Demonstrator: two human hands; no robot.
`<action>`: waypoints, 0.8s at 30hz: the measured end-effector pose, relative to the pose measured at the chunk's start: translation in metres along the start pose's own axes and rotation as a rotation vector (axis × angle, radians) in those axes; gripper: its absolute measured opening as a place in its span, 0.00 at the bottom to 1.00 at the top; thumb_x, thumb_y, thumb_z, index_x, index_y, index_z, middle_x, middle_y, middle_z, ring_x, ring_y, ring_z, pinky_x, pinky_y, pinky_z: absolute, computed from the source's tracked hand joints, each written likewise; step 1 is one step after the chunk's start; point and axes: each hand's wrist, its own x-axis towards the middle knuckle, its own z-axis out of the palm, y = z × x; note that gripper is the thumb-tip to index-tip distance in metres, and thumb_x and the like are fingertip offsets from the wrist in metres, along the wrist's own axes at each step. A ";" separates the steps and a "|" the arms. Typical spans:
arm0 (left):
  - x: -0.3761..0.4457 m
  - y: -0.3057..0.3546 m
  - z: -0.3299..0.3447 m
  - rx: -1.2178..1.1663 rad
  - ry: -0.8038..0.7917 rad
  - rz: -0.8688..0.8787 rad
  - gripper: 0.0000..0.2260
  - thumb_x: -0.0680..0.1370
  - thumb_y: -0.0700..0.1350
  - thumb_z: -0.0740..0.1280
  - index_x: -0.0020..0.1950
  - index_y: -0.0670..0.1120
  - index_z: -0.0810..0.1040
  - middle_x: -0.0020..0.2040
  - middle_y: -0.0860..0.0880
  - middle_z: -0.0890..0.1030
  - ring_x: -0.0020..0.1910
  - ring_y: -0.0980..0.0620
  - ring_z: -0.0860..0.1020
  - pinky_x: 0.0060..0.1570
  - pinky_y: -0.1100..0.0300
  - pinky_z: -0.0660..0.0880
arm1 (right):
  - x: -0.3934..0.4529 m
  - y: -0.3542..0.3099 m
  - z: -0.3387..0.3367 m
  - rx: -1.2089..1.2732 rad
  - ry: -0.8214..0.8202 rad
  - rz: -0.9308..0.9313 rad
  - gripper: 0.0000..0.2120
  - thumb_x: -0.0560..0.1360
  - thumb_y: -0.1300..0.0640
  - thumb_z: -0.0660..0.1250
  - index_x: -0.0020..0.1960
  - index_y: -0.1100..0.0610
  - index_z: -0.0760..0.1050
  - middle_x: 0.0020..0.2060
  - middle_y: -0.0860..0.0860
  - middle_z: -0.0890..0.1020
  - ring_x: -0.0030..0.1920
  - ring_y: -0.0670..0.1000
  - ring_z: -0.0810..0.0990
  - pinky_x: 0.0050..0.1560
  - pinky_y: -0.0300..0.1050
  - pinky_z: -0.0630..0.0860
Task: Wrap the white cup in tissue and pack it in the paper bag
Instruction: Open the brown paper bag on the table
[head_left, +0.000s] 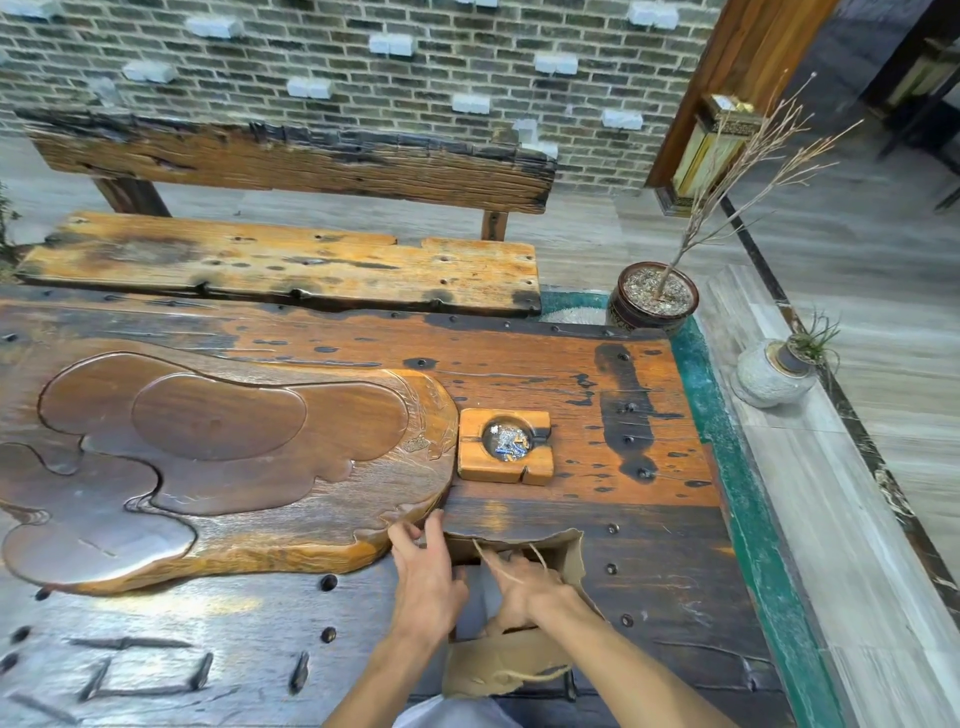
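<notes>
A brown paper bag (569, 558) stands open at the near edge of the wooden table, its twine handles draped across the mouth. My left hand (426, 577) grips the bag's left rim, fingers curled over the edge. My right hand (524, 587) reaches down inside the bag, fingers bent around pale tissue (475, 597) that shows in the opening. The white cup is hidden; I cannot tell whether it is inside the tissue. The bag's near flap (498, 670) folds toward me.
A carved wooden tea tray (208, 467) lies left of the bag. A small wooden ashtray (505, 446) sits just beyond the bag. A potted dry branch (655, 299) stands at the table's far right corner, a bench (280, 265) behind.
</notes>
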 end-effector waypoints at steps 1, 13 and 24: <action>-0.001 -0.001 -0.002 -0.025 -0.014 -0.006 0.36 0.68 0.31 0.63 0.74 0.47 0.57 0.55 0.49 0.56 0.51 0.48 0.68 0.55 0.62 0.70 | 0.002 0.000 0.001 0.010 -0.011 0.011 0.56 0.65 0.39 0.76 0.78 0.40 0.40 0.79 0.56 0.56 0.77 0.60 0.60 0.73 0.60 0.65; -0.009 -0.023 -0.014 0.104 -0.061 0.098 0.21 0.60 0.35 0.55 0.46 0.54 0.71 0.55 0.51 0.66 0.46 0.48 0.75 0.46 0.49 0.78 | -0.006 0.011 -0.021 0.016 -0.101 0.030 0.51 0.73 0.64 0.74 0.81 0.47 0.42 0.75 0.59 0.66 0.68 0.61 0.75 0.54 0.53 0.79; -0.003 -0.023 0.001 0.173 -0.098 0.157 0.36 0.66 0.29 0.59 0.74 0.46 0.61 0.79 0.51 0.56 0.71 0.46 0.69 0.59 0.52 0.76 | -0.011 0.022 -0.020 -0.114 -0.159 0.080 0.59 0.70 0.70 0.74 0.80 0.44 0.34 0.80 0.57 0.52 0.73 0.61 0.69 0.63 0.57 0.76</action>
